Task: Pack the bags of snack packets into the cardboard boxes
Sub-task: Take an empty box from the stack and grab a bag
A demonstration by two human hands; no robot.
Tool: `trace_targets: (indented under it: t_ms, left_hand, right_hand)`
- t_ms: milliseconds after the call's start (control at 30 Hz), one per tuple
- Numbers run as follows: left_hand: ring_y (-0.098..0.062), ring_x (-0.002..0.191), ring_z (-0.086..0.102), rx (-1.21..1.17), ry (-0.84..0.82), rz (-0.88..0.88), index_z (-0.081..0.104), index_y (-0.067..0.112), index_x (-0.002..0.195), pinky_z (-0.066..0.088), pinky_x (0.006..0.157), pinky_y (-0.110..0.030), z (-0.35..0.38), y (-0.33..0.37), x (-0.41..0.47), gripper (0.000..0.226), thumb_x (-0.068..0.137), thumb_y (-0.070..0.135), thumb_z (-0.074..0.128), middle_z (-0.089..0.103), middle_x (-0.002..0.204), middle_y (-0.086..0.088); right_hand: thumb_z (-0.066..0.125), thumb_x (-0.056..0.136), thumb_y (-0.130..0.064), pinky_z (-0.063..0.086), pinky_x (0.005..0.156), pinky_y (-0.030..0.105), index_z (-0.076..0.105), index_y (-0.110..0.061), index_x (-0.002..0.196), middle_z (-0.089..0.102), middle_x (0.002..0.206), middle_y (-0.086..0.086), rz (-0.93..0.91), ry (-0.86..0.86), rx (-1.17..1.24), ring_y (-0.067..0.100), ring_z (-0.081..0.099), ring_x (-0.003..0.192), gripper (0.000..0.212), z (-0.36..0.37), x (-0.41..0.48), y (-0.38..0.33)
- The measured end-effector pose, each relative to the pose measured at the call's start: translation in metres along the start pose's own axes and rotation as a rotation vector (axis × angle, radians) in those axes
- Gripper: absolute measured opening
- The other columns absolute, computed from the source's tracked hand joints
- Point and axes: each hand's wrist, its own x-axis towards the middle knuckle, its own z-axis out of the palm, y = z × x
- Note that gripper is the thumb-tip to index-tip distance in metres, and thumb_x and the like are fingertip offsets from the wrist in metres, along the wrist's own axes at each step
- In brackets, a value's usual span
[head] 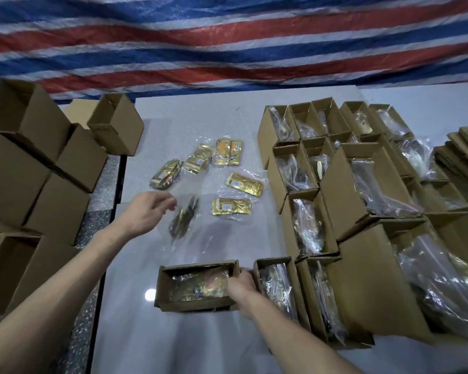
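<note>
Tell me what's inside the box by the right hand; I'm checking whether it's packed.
The box holds a clear bag of gold snack packets. The right hand grips its right end wall and covers that corner, so how many packets are inside cannot be seen.

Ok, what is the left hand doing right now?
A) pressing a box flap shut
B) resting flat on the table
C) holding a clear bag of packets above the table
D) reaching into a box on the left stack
C: the left hand pinches the top of a clear bag of packets, which hangs blurred over the table.
</note>
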Motion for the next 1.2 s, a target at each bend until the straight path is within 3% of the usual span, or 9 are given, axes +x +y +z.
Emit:
trace_targets:
  t_ms: [67, 133, 233, 300, 400, 633, 867, 1033, 1200]
  left_hand:
    - [-0.016, 0.089, 0.068, 0.076, -0.058, 0.062, 0.069, 0.022, 0.089, 0.053, 0.086, -0.040, -0.008, 0.005, -0.009, 0.022, 0.102, 0.025, 0.052, 0.073, 0.089, 0.006]
    - [-0.014, 0.092, 0.067, 0.130, -0.086, 0.116, 0.071, 0.024, 0.093, 0.052, 0.088, -0.041, -0.014, 0.011, -0.018, 0.022, 0.102, 0.029, 0.051, 0.073, 0.093, 0.010]
    - [-0.007, 0.102, 0.066, 0.096, -0.075, 0.198, 0.070, 0.026, 0.109, 0.050, 0.092, -0.031, -0.022, 0.024, -0.032, 0.023, 0.103, 0.029, 0.049, 0.072, 0.102, 0.014]
    - [-0.001, 0.102, 0.065, 0.025, -0.044, 0.281, 0.067, 0.031, 0.110, 0.047, 0.091, -0.023, -0.028, 0.035, -0.044, 0.022, 0.103, 0.025, 0.048, 0.072, 0.102, 0.014]
    - [-0.005, 0.098, 0.066, -0.092, -0.001, 0.339, 0.066, 0.022, 0.107, 0.048, 0.090, -0.029, -0.031, 0.049, -0.061, 0.021, 0.103, 0.017, 0.046, 0.072, 0.097, 0.009]
    - [-0.017, 0.088, 0.066, -0.309, -0.031, 0.238, 0.064, 0.020, 0.100, 0.053, 0.080, -0.033, -0.024, 0.059, -0.088, 0.022, 0.103, 0.011, 0.044, 0.068, 0.088, -0.003]
    - [-0.020, 0.088, 0.067, -0.397, -0.097, 0.174, 0.064, 0.015, 0.099, 0.055, 0.080, -0.033, -0.004, 0.054, -0.108, 0.021, 0.104, 0.011, 0.044, 0.069, 0.089, -0.007]
    - [-0.031, 0.087, 0.065, -0.465, -0.131, 0.143, 0.062, 0.008, 0.099, 0.054, 0.075, -0.036, 0.011, 0.047, -0.112, 0.021, 0.104, 0.008, 0.042, 0.068, 0.084, -0.013]
    - [-0.010, 0.075, 0.060, -0.373, -0.179, 0.203, 0.063, 0.012, 0.099, 0.045, 0.069, -0.020, 0.029, 0.039, -0.112, 0.019, 0.104, 0.014, 0.044, 0.070, 0.084, -0.004]
  right_hand:
    - [0.055, 0.087, -0.011, 0.048, 0.104, 0.051, 0.038, -0.015, 0.144, 0.055, 0.138, 0.014, 0.001, 0.013, -0.014, 0.034, 0.056, 0.123, 0.060, 0.000, 0.004, 0.003]
    - [0.049, 0.090, -0.011, 0.057, 0.090, 0.049, 0.039, -0.019, 0.141, 0.057, 0.134, 0.012, 0.008, 0.017, -0.019, 0.034, 0.060, 0.115, 0.053, 0.000, 0.000, 0.001]
    - [0.042, 0.093, -0.011, 0.061, 0.073, 0.039, 0.034, -0.024, 0.147, 0.050, 0.139, 0.006, 0.020, 0.024, -0.049, 0.031, 0.058, 0.110, 0.056, -0.003, -0.007, -0.003]
    - [0.041, 0.093, -0.011, 0.061, 0.076, 0.041, 0.034, -0.023, 0.148, 0.047, 0.142, 0.004, 0.019, 0.024, -0.068, 0.031, 0.055, 0.111, 0.057, -0.005, -0.007, -0.004]
    - [0.037, 0.091, -0.009, 0.061, 0.074, 0.041, 0.033, -0.021, 0.148, 0.044, 0.146, 0.003, 0.014, 0.014, -0.071, 0.032, 0.053, 0.116, 0.059, -0.007, -0.003, -0.002]
    - [0.036, 0.090, -0.008, 0.059, 0.082, 0.049, 0.040, -0.020, 0.141, 0.053, 0.134, 0.006, 0.014, -0.019, -0.032, 0.032, 0.053, 0.115, 0.052, -0.008, -0.003, -0.003]
    - [0.042, 0.101, -0.021, 0.059, 0.079, 0.051, 0.041, -0.018, 0.137, 0.049, 0.136, 0.007, -0.026, 0.001, -0.014, 0.032, 0.051, 0.115, 0.036, -0.007, 0.002, 0.001]
    - [0.055, 0.091, -0.015, 0.057, 0.071, 0.047, 0.048, -0.017, 0.131, 0.055, 0.126, 0.007, -0.021, -0.031, 0.018, 0.032, 0.053, 0.111, 0.041, -0.006, 0.005, 0.005]
    - [0.044, 0.099, -0.018, 0.056, 0.068, 0.044, 0.053, -0.015, 0.130, 0.061, 0.129, 0.016, -0.023, -0.002, 0.021, 0.035, 0.062, 0.107, 0.032, -0.004, 0.005, 0.008]
